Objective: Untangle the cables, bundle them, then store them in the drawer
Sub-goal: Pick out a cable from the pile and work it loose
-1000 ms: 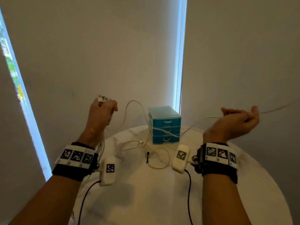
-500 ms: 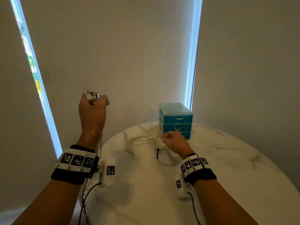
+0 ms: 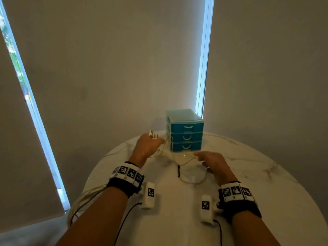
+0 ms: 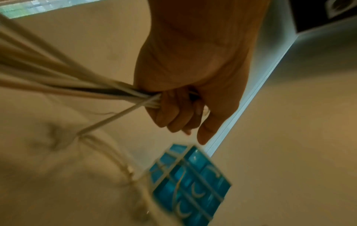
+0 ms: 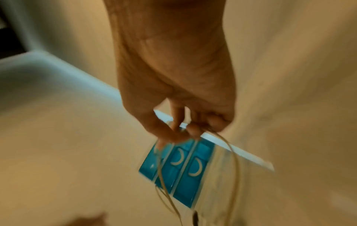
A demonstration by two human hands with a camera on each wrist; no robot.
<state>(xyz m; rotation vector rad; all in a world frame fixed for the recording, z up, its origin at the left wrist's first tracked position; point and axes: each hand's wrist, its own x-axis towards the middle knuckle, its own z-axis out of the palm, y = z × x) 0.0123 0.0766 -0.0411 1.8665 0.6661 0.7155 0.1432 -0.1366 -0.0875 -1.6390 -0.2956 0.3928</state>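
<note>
Left hand [image 3: 148, 145] fisted round a sheaf of white cables [image 4: 58, 85], plug ends [image 3: 153, 135] poking above the knuckles; slack trails off the table [image 3: 266, 201] edge. Right hand [image 3: 213, 163] pinches one thin cable [image 3: 193, 180] looped on the marble, just before the blue drawer unit [image 3: 184, 130] — all three drawers closed. Gathering looks partly done; sorting the last loop, tying and storing remain, I judge. Only the left wrist view shows the fist's underside — a darker strand among the white.
</note>
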